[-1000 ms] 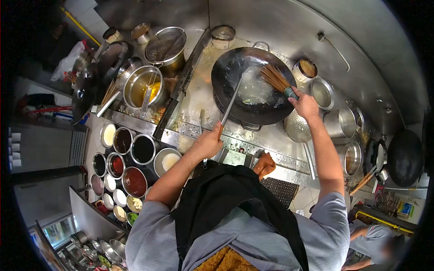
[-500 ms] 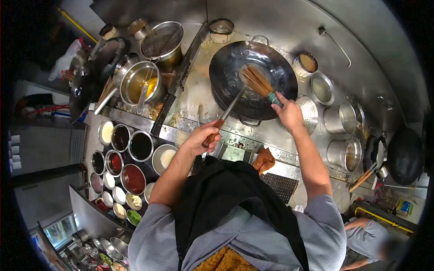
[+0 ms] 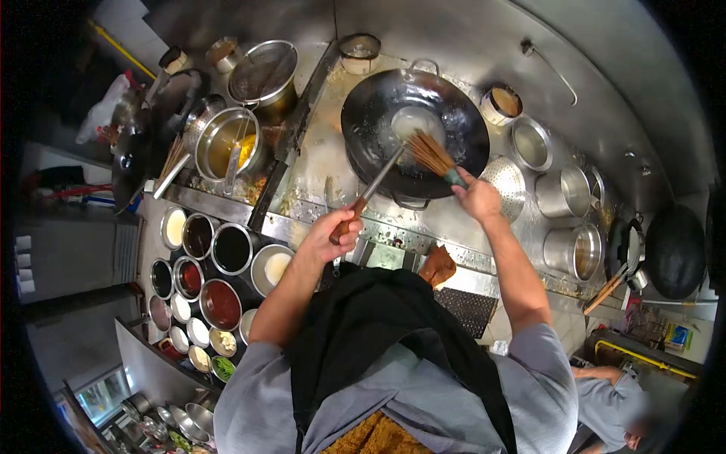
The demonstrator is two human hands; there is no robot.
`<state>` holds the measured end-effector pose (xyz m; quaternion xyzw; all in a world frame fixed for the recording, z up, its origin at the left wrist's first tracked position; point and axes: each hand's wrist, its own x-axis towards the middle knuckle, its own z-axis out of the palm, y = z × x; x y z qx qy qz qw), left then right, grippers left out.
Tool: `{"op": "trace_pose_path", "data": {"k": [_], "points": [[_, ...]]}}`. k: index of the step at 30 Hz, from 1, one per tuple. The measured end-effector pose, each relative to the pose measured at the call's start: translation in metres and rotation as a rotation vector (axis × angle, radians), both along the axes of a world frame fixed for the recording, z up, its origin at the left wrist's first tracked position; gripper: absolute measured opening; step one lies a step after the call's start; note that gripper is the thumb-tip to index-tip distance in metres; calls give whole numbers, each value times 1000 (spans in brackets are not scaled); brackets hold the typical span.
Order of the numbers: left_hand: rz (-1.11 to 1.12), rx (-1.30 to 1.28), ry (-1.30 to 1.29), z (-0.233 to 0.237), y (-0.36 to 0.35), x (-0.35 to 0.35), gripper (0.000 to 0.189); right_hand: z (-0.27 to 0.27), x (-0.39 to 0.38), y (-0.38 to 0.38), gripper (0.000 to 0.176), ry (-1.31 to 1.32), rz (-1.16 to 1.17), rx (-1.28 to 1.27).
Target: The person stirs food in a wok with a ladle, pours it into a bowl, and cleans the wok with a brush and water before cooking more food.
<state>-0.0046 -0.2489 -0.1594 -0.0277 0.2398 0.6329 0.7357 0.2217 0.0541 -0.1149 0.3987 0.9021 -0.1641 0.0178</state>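
Observation:
My left hand (image 3: 333,233) is closed around the wooden grip of a long metal ladle (image 3: 378,181), whose shaft slants into a large black wok (image 3: 370,98). A pale, cloudy round patch (image 3: 417,119), seemingly liquid, lies at the wok's bottom; the ladle's head cannot be made out clearly there. My right hand (image 3: 481,198) grips the green-wrapped end of a bamboo wok brush (image 3: 431,153). The brush's bristles point left and down into the wok, beside the ladle's shaft and the pale patch.
A perforated strainer (image 3: 504,188) and metal pots (image 3: 563,191) stand right of the wok. On the left are a pot of yellow liquid (image 3: 219,155) and several sauce containers (image 3: 233,248). A brown cloth (image 3: 437,266) lies at the counter's front edge. Another person (image 3: 612,401) is at lower right.
The brush has moved down and right from the wok's middle, uncovering the cloudy patch. My left hand with the ladle has shifted slightly left, and the whole view has shifted a little.

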Motion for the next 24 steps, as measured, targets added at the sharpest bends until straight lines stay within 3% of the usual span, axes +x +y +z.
{"op": "trace_pose_path", "data": {"k": [5,7,11,14,18,19,21,23,24], "points": [[-51,-71,63,22,-18,4,25,39,9,13,53,23,-154,111],[-83,-128,55,30,-22,12,27,41,-5,16,53,30,-118,175],[-79,-59,-62,31,-26,28,34,11,-42,49,55,51,34,-77],[-15,38,-200,21,-26,40,36,24,-68,57,54,-288,85,72],[13,85,-310,19,-25,42,39,-1,-60,69,54,-238,201,-81],[-28,35,-211,22,-23,38,41,5,-61,70,54,-239,206,-74],[-54,-18,-109,38,-23,27,43,29,-64,59,53,-163,5,113],[-310,-212,641,73,-20,9,48,46,-59,51,54,-81,-60,161],[-462,-299,987,84,-21,0,53,54,-56,49,54,95,-114,116]]}}
